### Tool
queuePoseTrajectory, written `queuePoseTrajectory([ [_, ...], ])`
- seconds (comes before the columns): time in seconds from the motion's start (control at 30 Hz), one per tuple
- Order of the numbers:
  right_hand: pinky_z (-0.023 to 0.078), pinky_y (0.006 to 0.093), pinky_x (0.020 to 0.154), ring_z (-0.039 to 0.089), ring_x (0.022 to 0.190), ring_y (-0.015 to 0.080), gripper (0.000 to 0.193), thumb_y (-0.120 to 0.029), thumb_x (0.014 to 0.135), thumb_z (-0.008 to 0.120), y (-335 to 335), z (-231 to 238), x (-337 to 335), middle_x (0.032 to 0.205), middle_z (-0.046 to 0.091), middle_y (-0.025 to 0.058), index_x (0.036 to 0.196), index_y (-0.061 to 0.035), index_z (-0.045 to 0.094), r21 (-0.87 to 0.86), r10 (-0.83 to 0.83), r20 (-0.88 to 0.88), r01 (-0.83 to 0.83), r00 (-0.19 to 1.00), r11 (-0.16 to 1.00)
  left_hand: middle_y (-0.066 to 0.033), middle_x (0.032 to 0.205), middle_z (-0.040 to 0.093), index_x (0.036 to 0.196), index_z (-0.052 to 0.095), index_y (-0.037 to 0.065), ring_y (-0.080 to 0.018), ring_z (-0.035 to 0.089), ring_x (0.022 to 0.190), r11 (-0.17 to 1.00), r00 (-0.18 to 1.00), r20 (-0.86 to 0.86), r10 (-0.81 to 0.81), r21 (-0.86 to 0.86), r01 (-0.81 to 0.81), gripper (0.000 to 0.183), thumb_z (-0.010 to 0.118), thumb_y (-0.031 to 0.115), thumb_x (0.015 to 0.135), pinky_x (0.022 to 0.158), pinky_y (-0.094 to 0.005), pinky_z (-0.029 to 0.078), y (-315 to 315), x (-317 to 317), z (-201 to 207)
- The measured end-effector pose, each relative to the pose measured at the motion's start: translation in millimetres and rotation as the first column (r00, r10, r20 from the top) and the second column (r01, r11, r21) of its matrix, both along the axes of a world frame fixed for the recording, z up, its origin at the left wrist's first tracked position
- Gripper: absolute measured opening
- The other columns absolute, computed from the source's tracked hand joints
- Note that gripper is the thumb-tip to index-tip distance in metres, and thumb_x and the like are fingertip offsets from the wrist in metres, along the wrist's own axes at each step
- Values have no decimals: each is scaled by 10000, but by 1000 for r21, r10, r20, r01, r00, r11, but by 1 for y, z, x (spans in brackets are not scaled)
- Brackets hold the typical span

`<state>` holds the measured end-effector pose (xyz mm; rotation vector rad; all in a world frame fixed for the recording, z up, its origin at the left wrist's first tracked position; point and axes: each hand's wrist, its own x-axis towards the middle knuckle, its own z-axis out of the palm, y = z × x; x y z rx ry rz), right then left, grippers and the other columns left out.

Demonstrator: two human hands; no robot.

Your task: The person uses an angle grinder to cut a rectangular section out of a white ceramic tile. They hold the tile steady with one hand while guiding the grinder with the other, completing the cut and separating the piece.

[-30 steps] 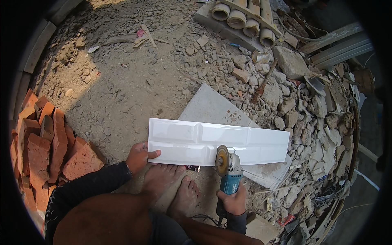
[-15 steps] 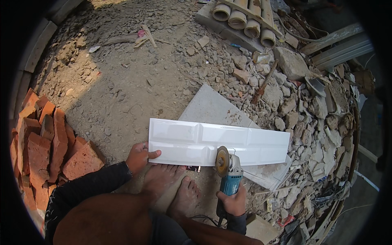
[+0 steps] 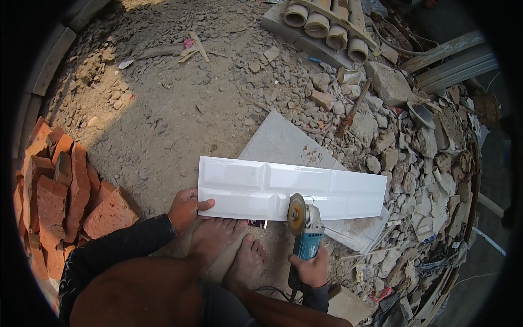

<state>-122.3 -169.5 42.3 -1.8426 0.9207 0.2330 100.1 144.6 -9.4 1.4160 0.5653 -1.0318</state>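
Observation:
A long white glossy tile (image 3: 299, 177) with raised rectangular panels lies across a grey slab (image 3: 272, 136). My left hand (image 3: 188, 208) grips the tile's left end, thumb on top and fingers underneath. In my right hand (image 3: 312, 267) is a teal angle grinder (image 3: 308, 245), wrapped by the fingers around its body. Its round brownish disc (image 3: 297, 215) stands upright at the tile's near edge, right of the middle; whether it touches the tile I cannot tell. A cord runs from the grinder's lower end.
My bare feet (image 3: 248, 259) are just below the tile. Broken orange bricks (image 3: 60, 201) are heaped at the left. Rubble (image 3: 403, 196) spreads along the right, with a rusty rod (image 3: 354, 109) in it. Several pipes (image 3: 327, 27) lie at the top right.

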Motion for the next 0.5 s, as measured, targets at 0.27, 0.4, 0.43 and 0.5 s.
queuePoseTrajectory([
  [0.27, 586, 348, 784, 693, 803, 166, 459, -67, 713, 868, 0, 0, -1, 930, 739, 71, 1124, 17, 680, 35, -24, 8, 24, 1000, 999, -158, 1219, 764, 1321, 646, -77, -243, 755, 1096, 1000, 1000, -16, -12, 24, 12, 385, 807, 52, 996, 964, -403, 631, 0, 1, 3],
  [0.4, 584, 347, 785, 692, 805, 166, 461, -61, 714, 867, 0, 0, -1, 932, 739, 71, 1128, 15, 680, 16, -14, -12, 14, 1000, 1000, -156, 1225, 765, 1319, 652, -78, -238, 750, 1117, 1000, 1000, -8, 13, -5, -13, 381, 808, 49, 995, 989, -393, 619, -1, 1, 3],
  [0.43, 584, 346, 786, 692, 806, 166, 462, -59, 714, 867, 0, 0, -1, 934, 739, 71, 1130, 14, 679, 17, -17, -9, 17, 1000, 1000, -156, 1228, 764, 1319, 654, -78, -237, 749, 1119, 1000, 1000, 4, 12, -7, -12, 382, 808, 49, 994, 992, -391, 617, -1, 1, 2],
  [0.5, 583, 346, 787, 693, 811, 165, 467, -53, 715, 867, 0, 0, -1, 938, 739, 70, 1136, 14, 678, 8, -14, -5, 14, 1000, 1000, -156, 1234, 764, 1322, 656, -79, -233, 748, 1122, 1000, 1000, 10, 12, -10, -12, 384, 809, 49, 994, 997, -387, 614, -1, 0, 0],
])
